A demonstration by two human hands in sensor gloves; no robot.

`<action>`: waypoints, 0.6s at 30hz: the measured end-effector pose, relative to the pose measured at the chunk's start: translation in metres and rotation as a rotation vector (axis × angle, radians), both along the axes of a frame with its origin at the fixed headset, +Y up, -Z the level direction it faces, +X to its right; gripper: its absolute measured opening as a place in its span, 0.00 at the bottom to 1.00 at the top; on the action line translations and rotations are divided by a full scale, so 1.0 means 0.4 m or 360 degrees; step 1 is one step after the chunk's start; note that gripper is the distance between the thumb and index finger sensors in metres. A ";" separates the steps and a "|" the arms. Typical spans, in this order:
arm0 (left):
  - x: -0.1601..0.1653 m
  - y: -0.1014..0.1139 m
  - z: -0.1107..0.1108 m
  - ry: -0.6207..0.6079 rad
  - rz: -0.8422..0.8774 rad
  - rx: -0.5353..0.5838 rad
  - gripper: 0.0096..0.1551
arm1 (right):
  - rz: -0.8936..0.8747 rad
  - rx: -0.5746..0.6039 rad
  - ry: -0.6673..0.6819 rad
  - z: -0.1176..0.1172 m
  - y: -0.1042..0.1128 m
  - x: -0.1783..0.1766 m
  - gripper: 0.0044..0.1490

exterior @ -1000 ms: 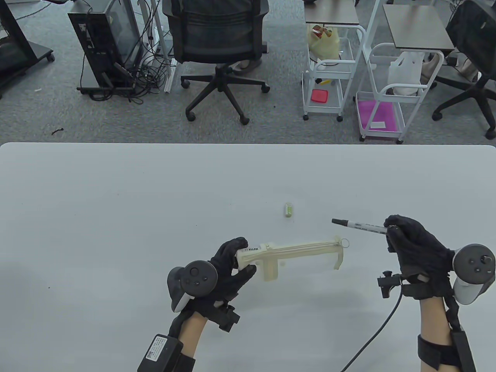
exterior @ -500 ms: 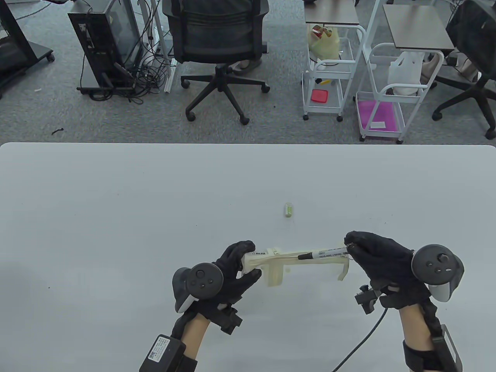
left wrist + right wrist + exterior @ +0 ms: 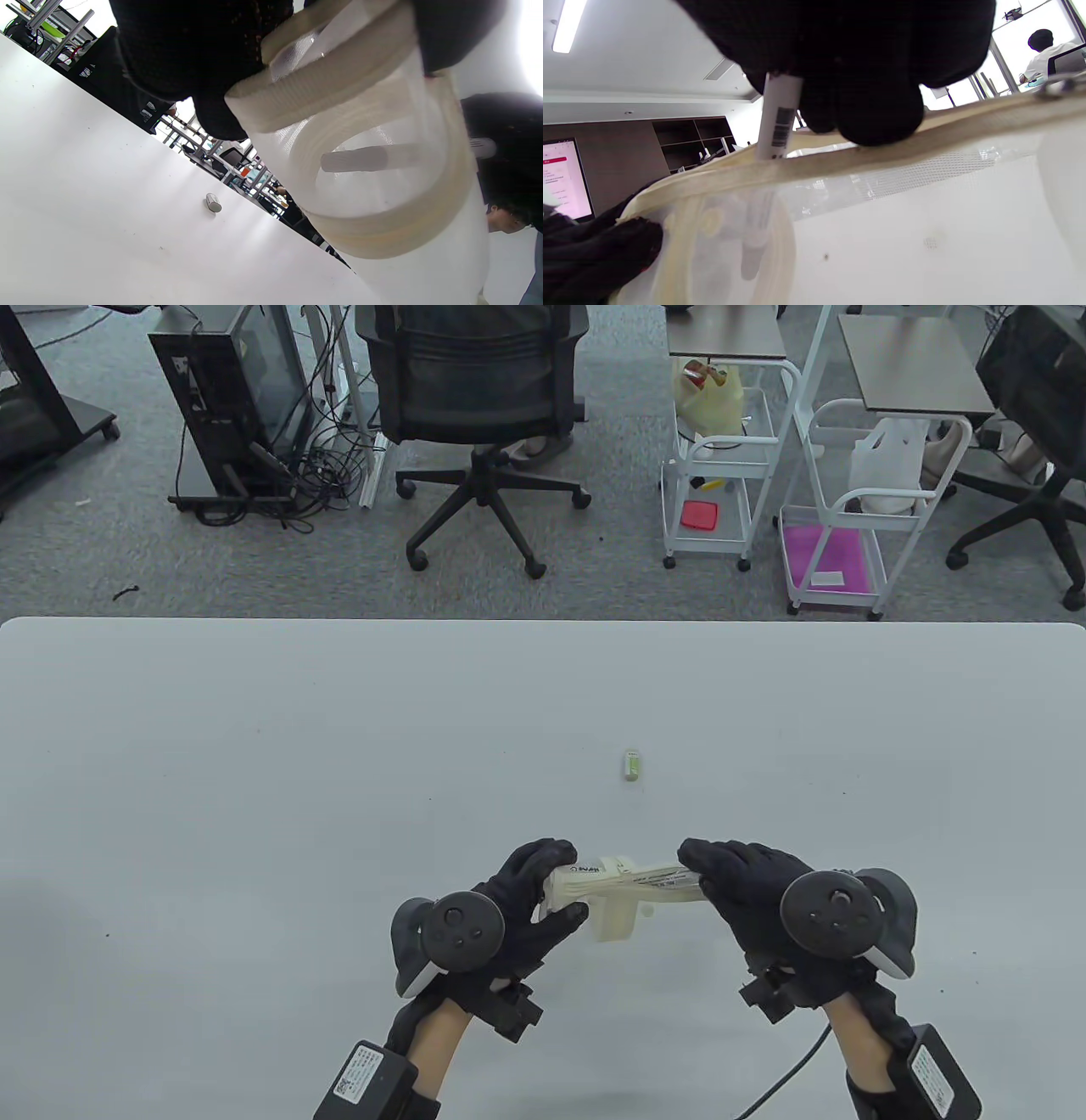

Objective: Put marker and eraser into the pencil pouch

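The cream mesh pencil pouch (image 3: 612, 891) is held a little above the table near the front edge. My left hand (image 3: 524, 899) grips its left end. My right hand (image 3: 736, 882) pinches the back end of the white marker (image 3: 777, 118), whose front part sits inside the pouch. The marker shows through the mesh in the left wrist view (image 3: 373, 157) and the right wrist view. The pouch mouth (image 3: 806, 169) is open around it. The small green eraser (image 3: 631, 764) lies on the table beyond the pouch, apart from both hands; it also shows in the left wrist view (image 3: 213, 202).
The white table (image 3: 254, 780) stretches wide on all sides. A cable (image 3: 793, 1069) trails from my right wrist toward the front edge. Beyond the far edge stand an office chair (image 3: 479, 398) and white carts (image 3: 721, 466).
My right hand moved left with the marker and pushed it into the pouch. The pouch bunched up shorter between my hands. The eraser has not moved.
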State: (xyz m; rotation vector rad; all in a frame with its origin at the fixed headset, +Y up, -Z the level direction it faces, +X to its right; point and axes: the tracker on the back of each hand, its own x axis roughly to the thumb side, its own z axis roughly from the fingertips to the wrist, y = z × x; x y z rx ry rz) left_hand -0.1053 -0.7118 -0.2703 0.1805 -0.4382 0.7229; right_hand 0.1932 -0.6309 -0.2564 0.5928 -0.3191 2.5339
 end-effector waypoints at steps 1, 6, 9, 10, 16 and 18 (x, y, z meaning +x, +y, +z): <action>-0.002 0.001 0.000 0.0005 0.0008 0.0003 0.39 | 0.0024 0.0002 -0.0007 0.001 0.000 -0.004 0.29; -0.011 0.004 -0.001 0.0023 0.0045 0.0011 0.38 | 0.0139 0.0174 -0.0165 0.004 -0.007 -0.015 0.26; -0.019 0.004 -0.004 0.0011 0.0125 -0.0017 0.38 | 0.0183 0.0192 -0.0253 -0.003 -0.018 -0.012 0.24; -0.019 0.003 -0.004 0.0010 0.0139 -0.0029 0.38 | 0.0184 0.0193 -0.0266 -0.004 -0.021 -0.013 0.24; -0.014 0.002 -0.003 0.0001 0.0150 -0.0037 0.38 | 0.0276 0.0308 -0.0452 -0.003 -0.018 -0.014 0.23; -0.019 0.003 -0.005 0.0004 0.0162 -0.0038 0.38 | 0.0144 0.0296 -0.0420 -0.001 -0.006 0.009 0.23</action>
